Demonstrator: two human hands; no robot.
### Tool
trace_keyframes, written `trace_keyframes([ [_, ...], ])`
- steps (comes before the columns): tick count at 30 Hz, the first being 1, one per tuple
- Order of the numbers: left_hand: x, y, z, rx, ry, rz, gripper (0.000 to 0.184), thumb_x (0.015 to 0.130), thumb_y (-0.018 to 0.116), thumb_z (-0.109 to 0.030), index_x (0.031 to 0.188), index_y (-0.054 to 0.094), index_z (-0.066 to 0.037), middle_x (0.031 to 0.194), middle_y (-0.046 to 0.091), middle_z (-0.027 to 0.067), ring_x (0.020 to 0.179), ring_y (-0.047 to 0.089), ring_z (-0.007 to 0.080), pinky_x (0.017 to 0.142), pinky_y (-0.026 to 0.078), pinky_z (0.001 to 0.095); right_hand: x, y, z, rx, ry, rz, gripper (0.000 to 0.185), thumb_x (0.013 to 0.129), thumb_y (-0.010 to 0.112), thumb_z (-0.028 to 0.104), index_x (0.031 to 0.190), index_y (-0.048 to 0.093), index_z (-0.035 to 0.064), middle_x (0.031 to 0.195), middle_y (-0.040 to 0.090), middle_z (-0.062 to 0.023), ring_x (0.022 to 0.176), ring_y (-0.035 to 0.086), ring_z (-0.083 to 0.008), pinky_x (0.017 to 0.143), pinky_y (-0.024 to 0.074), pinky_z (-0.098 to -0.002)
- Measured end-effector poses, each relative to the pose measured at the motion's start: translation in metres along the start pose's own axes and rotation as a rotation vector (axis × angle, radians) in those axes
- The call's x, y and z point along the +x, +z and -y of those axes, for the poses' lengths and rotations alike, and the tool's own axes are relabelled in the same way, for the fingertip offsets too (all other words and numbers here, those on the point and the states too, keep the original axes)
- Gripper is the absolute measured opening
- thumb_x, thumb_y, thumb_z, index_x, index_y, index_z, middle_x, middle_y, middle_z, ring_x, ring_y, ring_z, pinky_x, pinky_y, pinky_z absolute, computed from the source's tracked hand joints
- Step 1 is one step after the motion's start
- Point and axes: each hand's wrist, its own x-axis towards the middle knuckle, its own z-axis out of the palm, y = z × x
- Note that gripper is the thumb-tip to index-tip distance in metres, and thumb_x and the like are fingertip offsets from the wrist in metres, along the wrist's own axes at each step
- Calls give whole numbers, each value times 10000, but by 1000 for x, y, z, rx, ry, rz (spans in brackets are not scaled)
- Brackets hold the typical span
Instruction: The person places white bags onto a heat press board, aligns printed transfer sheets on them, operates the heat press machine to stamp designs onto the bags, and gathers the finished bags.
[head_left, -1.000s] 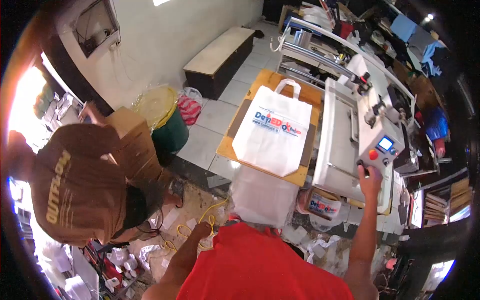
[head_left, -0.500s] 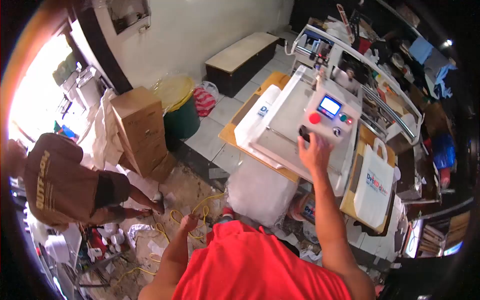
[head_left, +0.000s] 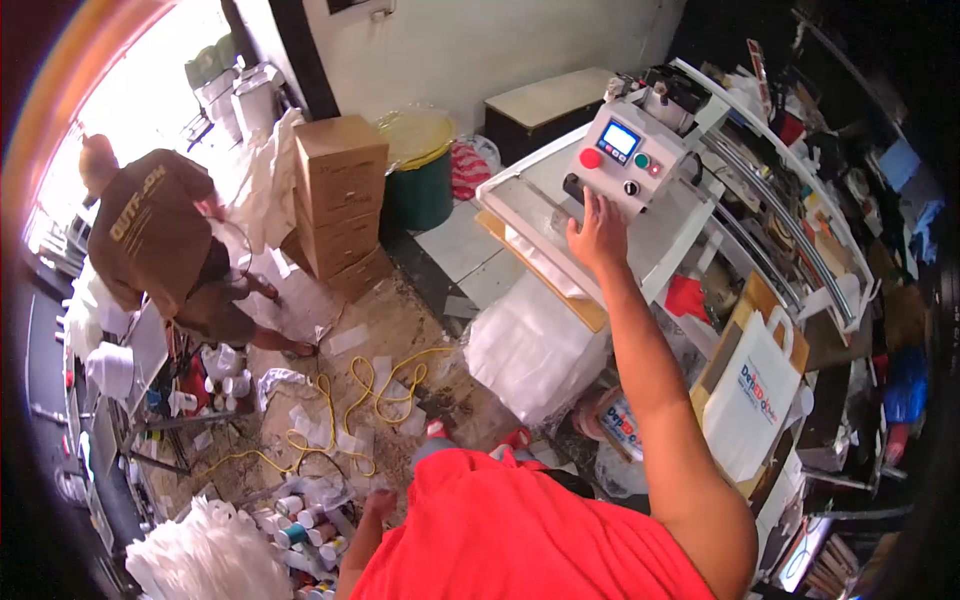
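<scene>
My right hand (head_left: 600, 237) reaches to the front of a white machine head with a control panel (head_left: 625, 155). Its fingers are stretched out beside a black handle (head_left: 573, 187); whether the fingertips touch the handle or panel is unclear. Under the head, a broad pale plate (head_left: 530, 205) covers most of a white bag (head_left: 540, 262) on a wooden board. Another white printed bag (head_left: 752, 395) lies flat on the right-hand board (head_left: 715, 362). Low beside my red shirt hangs my left hand (head_left: 380, 503), its fingers too indistinct to read.
A person in a brown shirt (head_left: 155, 235) stands at the left near stacked cardboard boxes (head_left: 340, 190). Yellow cord (head_left: 330, 410) winds over the littered floor. A plastic-wrapped white bundle (head_left: 535, 345) sits below the machine. Bottles (head_left: 300, 525) and white material (head_left: 210, 555) are at lower left.
The machine head has slid left, its plate now covering most of the left bag. My right hand moved with it and its fingers are straighter. The view has shifted; the other person stands more upright.
</scene>
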Motion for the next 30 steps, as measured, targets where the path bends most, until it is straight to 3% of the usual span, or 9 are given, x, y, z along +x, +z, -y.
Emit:
trace_keyframes([
  [2,-30,29,13,-493,-189,-234,373,864,541,-375,907,719,-51,856,712,197,824,696,363,751,542,479,0,5,-2,26,-88,-107,622,798,666,226,1341,489,-20,1212,572,-202,1143,538,-371,1013,421,-502],
  [4,-45,38,24,-392,-153,-279,330,854,553,-312,885,697,-17,756,693,167,673,677,335,614,539,441,-12,2,6,47,-118,-145,601,806,662,194,1341,490,-19,1228,566,-208,1151,531,-385,1030,417,-493],
  [8,-86,-3,-5,-905,-466,-183,275,847,561,-248,871,679,-1,696,658,103,604,650,273,528,507,398,-116,-14,42,345,-96,-212,389,847,642,149,1200,567,5,1196,582,-201,1136,535,-396,996,441,-475],
  [13,-68,-7,51,-1043,-342,-111,259,844,569,-234,872,676,0,686,645,84,596,639,239,520,500,380,-380,29,60,375,256,209,216,866,637,206,1003,633,39,956,670,-205,909,648,-420,800,525,-491],
  [16,-30,13,102,-886,-258,-238,234,846,566,-221,851,667,-10,691,645,74,576,628,237,524,505,374,-573,10,20,204,482,1100,272,836,633,231,993,643,9,962,687,-224,880,668,-404,776,525,-491],
  [19,-14,-4,135,-1143,-217,108,268,933,559,-318,962,607,-56,783,613,58,640,599,230,490,452,370,-681,-70,14,95,847,1402,285,836,632,257,982,655,13,948,691,-217,872,673,-380,768,526,-477],
  [22,-17,-24,130,-1340,-290,262,260,938,505,-339,878,557,-92,731,545,28,612,532,260,476,404,425,-722,-124,20,92,1122,1347,300,836,630,283,971,668,18,935,696,-209,864,679,-357,760,526,-464],
  [24,-25,-41,97,-1055,-256,179,240,936,511,-336,869,542,-109,717,526,24,601,513,263,468,385,425,-741,-139,25,115,1208,1251,311,836,630,301,963,676,21,926,699,-205,858,683,-341,755,527,-455],
  [30,20,-30,59,-849,-19,240,194,911,565,-248,969,623,-73,766,619,31,561,586,202,458,450,358,-747,-133,21,241,1182,863,347,837,628,353,941,701,30,899,708,-190,842,693,-294,739,528,-429],
])
